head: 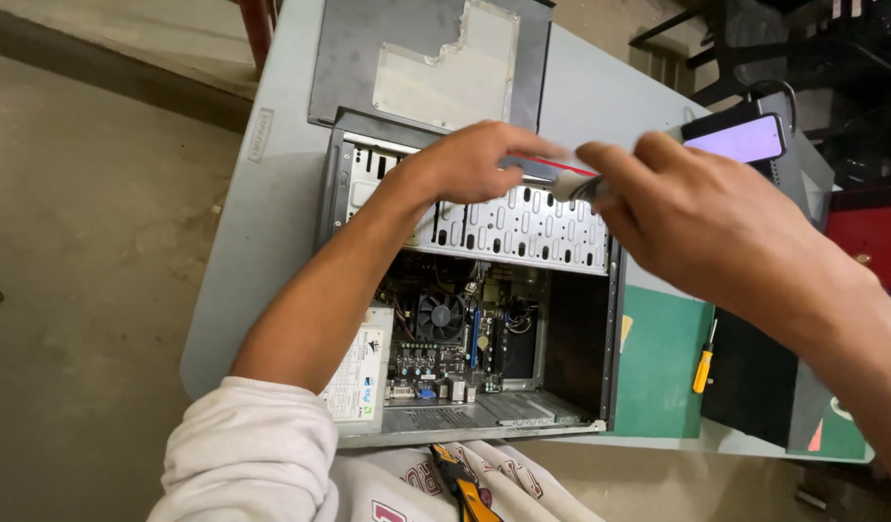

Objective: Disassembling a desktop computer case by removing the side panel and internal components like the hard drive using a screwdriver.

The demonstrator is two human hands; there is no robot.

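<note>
Head view, looking straight down. An open grey metal desktop computer case (571, 319) lies on its side on a pale grey tabletop (262, 242); its removed grey side panel (349, 58) rests at 12 o'clock from the case.

Both hands meet over the perforated silver drive cage (523, 227) at the upper end of the case. Left hand (469, 159) comes in from 7 o'clock, fingers curled down onto a short silvery, rod-like object with a red-and-white band (561, 181). Right hand (697, 217) comes in from 4 o'clock, thumb and fingers closed round the other end of the same object. Hands nearly touching, both clamped on it. What the object is cannot be told; most of it is hidden by the fingers.

Key relation: the object's long axis runs roughly 9 to 3 o'clock, slightly tilted, across the top edge of the drive cage, between the two hands. The two hands are about equally near.

Below the cage, at 6 o'clock: green motherboard with a black round cooling fan (440, 316). On the tabletop at 3 o'clock from the case: a yellow-handled screwdriver (703, 362). At 1 o'clock: a black smartphone with a lit pale screen (740, 138). Orange-and-black pliers (465, 483) lie on the lap.
</note>
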